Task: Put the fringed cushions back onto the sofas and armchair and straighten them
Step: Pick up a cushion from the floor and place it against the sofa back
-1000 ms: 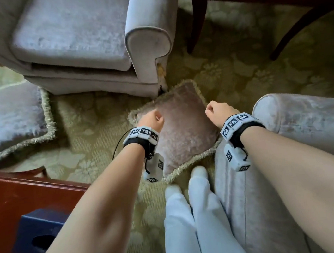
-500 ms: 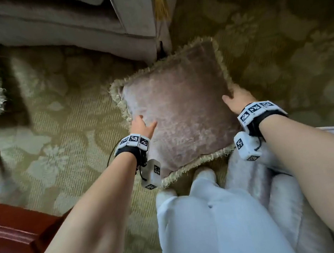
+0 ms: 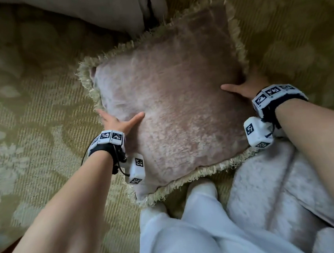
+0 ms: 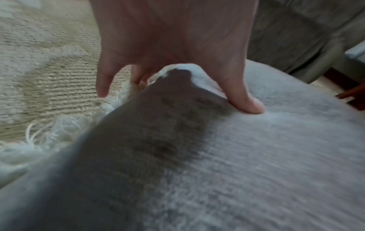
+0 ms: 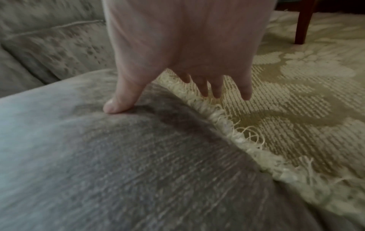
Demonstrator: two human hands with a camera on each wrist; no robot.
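Note:
A mauve velvet cushion (image 3: 176, 105) with a cream fringe lies flat on the patterned carpet, just in front of my feet. My left hand (image 3: 119, 120) is at its left edge. The thumb (image 4: 247, 106) presses on the top, and the straight fingers (image 4: 138, 79) reach down into the fringe. My right hand (image 3: 243, 88) is at the right edge, with its thumb (image 5: 112, 107) on the velvet. Its fingers (image 5: 211, 92) point straight down past the fringe, above the carpet. Neither hand is closed around the cushion.
The armchair's base (image 3: 101, 9) is close behind the cushion's far corner. The sofa's arm and front (image 3: 268, 188) stand at my right, touching the cushion's near right edge. My white-trousered legs (image 3: 191, 235) are below. A dark wooden leg (image 5: 302, 23) stands on the carpet (image 3: 30, 118).
My head has dropped closer to the cushion. Both hands went from loose fists above it to spread hands at its left and right edges. The cushion has stayed on the carpet.

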